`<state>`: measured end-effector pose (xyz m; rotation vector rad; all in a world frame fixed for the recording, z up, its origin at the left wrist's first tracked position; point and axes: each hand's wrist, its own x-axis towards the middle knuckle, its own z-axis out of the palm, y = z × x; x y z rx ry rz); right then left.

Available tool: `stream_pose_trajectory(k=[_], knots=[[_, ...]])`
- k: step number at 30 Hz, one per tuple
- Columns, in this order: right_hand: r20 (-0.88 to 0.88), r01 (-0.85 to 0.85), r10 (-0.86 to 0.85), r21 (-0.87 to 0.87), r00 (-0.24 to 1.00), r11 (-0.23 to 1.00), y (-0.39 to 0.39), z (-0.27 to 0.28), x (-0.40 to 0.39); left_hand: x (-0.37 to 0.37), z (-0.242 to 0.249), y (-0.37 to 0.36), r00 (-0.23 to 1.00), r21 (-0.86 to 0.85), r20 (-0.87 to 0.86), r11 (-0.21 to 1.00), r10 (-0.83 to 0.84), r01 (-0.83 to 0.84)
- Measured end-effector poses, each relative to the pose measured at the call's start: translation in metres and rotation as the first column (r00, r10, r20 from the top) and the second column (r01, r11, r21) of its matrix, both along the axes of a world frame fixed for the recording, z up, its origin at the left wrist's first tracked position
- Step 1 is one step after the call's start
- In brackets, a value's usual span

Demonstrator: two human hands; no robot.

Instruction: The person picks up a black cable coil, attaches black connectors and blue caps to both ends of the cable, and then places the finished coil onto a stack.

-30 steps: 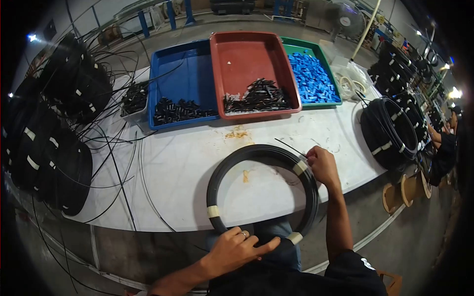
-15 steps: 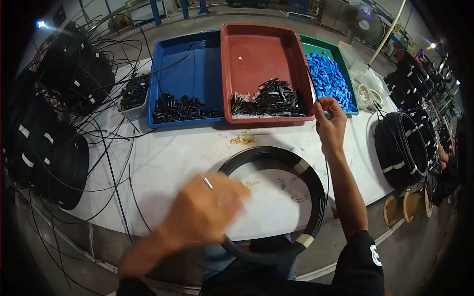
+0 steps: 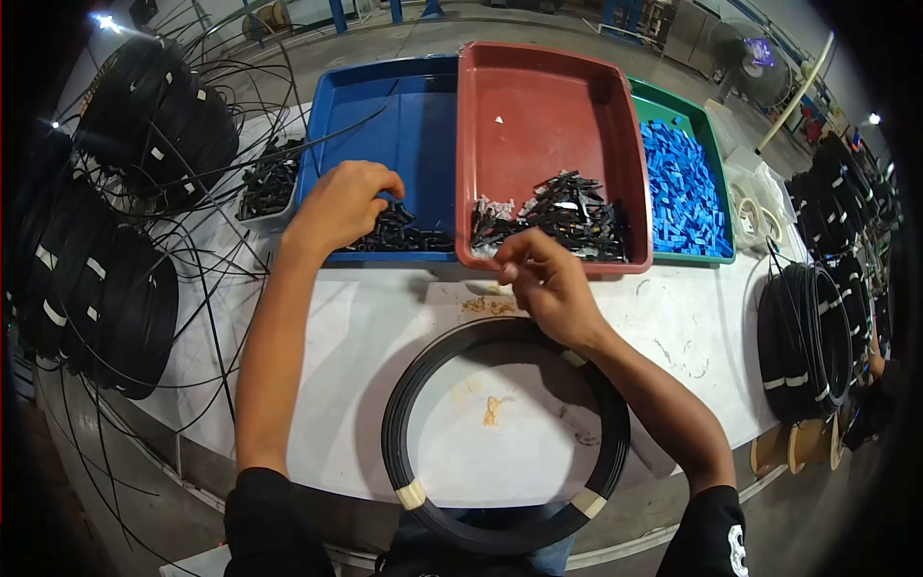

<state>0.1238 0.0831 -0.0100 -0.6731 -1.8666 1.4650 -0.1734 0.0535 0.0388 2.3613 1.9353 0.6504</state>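
My left hand is over the front left of the blue tray, its fingers bent together at a pile of small black parts. What they hold is too small to tell. My right hand is at the front edge of the red tray, thumb and fingers pinched on something I cannot make out. Below it lies a coil of black cable bound with pale tape, overhanging the table's near edge. Black pieces with pale ends lie in the red tray.
A green tray of blue pieces stands at the right. Black cable coils with loose strands are stacked left, and another coil stands right. A small bin of black parts sits left of the blue tray. Yellowish scraps lie mid-table.
My left hand has moved from above the near left of the coil up to the blue tray. My right hand has moved left and down from the red tray's right edge. The view has shifted.
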Motion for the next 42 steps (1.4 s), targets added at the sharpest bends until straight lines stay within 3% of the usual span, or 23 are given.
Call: stream_pose_trajectory(k=[4, 6, 8, 10, 11, 12, 14, 16, 18, 20, 21, 25, 26, 28, 30, 31, 34, 36, 37, 39, 40, 41, 42], knots=[[0.137, -0.289, 0.278, 0.072, 0.951, 0.955, -0.005, 0.006, -0.019, -0.003, -0.010, 0.015, 0.997, -0.022, -0.028, 0.998, -0.068, 0.067], [0.089, -0.319, 0.307, 0.319, 0.948, 0.892, -0.003, -0.004, -0.025, -0.003, -0.015, 0.017, 0.995, -0.095, -0.081, 0.994, -0.063, 0.055], [0.109, -0.283, 0.261, 0.325, 0.959, 0.902, -0.003, -0.001, -0.020, -0.005, -0.018, 0.018, 0.998, -0.086, -0.027, 0.994, -0.064, 0.062], [0.080, -0.200, 0.184, 0.343, 0.980, 0.918, -0.001, 0.003, -0.017, -0.004, -0.016, 0.017, 0.983, 0.065, -0.090, 0.984, -0.161, 0.167], [0.071, -0.162, 0.146, 0.326, 0.987, 0.932, -0.001, 0.003, -0.016, -0.002, -0.014, 0.016, 0.991, 0.062, 0.028, 0.990, -0.131, 0.129], [0.064, -0.125, 0.110, 0.306, 0.992, 0.944, -0.001, 0.004, -0.013, 0.006, 0.000, 0.008, 0.991, 0.063, 0.032, 0.990, -0.129, 0.127], [0.033, -0.085, 0.079, 0.278, 0.996, 0.957, 0.002, 0.010, -0.003, 0.030, 0.028, -0.021, 0.989, -0.311, 0.133, 0.950, 0.062, -0.018], [0.043, 0.002, -0.010, 0.188, 0.999, 0.982, 0.007, 0.026, 0.009, 0.054, -0.013, -0.051, 0.913, -0.089, 0.343, 0.960, -0.222, 0.266], [0.112, 0.073, -0.088, 0.133, 0.990, 0.988, 0.020, 0.040, 0.017, 0.085, -0.041, -0.083, 0.886, -0.144, 0.409, 0.943, -0.219, 0.300], [0.184, 0.169, -0.207, 0.201, 0.961, 0.965, 0.026, 0.051, 0.011, 0.101, -0.059, -0.096, 0.837, -0.269, 0.495, 0.874, -0.234, 0.404], [0.261, 0.164, -0.213, 0.200, 0.942, 0.966, 0.024, 0.058, 0.005, 0.098, -0.073, -0.087, 0.602, -0.122, 0.752, 0.841, -0.268, 0.528], [0.350, 0.002, -0.138, 0.363, 0.926, 0.932, 0.020, 0.052, -0.027, 0.112, -0.077, -0.108, 0.428, -0.139, 0.903, 0.925, -0.028, 0.353], [0.325, -0.010, -0.138, 0.416, 0.936, 0.910, 0.014, 0.047, -0.039, 0.118, -0.079, -0.121, 0.432, -0.132, 0.901, 0.925, -0.038, 0.357], [0.317, -0.085, -0.095, 0.511, 0.944, 0.856, -0.004, 0.036, -0.057, 0.130, -0.073, -0.148, 0.617, -0.142, 0.786, 0.983, 0.041, 0.115], [0.255, -0.224, 0.122, 0.422, 0.959, 0.879, -0.014, 0.020, -0.063, 0.135, -0.083, -0.165, 0.625, -0.051, 0.781, 0.996, -0.005, 0.071], [0.314, -0.313, 0.184, 0.430, 0.931, 0.847, -0.017, 0.015, -0.062, 0.137, -0.083, -0.172, 0.620, -0.048, 0.784, 0.999, 0.027, 0.017], [0.336, -0.412, 0.270, 0.486, 0.902, 0.771, -0.012, 0.008, -0.052, 0.128, -0.086, -0.180, 0.653, -0.013, 0.756, 0.999, 0.037, -0.041], [0.358, -0.383, 0.229, 0.457, 0.905, 0.803, -0.010, 0.013, -0.043, 0.121, -0.080, -0.182, 0.504, -0.191, 0.851, 0.981, 0.148, 0.036], [0.385, -0.346, 0.177, 0.432, 0.906, 0.833, -0.009, 0.016, -0.039, 0.112, -0.064, -0.175, 0.488, -0.175, 0.855, 0.983, 0.176, -0.049], [0.369, -0.336, 0.178, 0.425, 0.912, 0.841, -0.010, 0.007, -0.034, 0.079, -0.054, -0.139, 0.462, 0.075, 0.887, 0.991, -0.015, -0.112], [0.352, -0.325, 0.179, 0.416, 0.919, 0.849, -0.011, 0.002, -0.033, 0.054, -0.055, -0.109, 0.558, 0.247, 0.817, 0.963, -0.149, -0.105], [0.450, -0.398, 0.202, 0.400, 0.870, 0.826, -0.019, 0.013, -0.031, 0.038, -0.032, -0.092, 0.693, 0.225, 0.716, 0.968, -0.089, -0.108], [0.420, -0.424, 0.242, 0.418, 0.874, 0.803, -0.016, 0.004, -0.030, 0.023, -0.023, -0.073, 0.793, 0.235, 0.606, 0.966, -0.061, -0.105]])
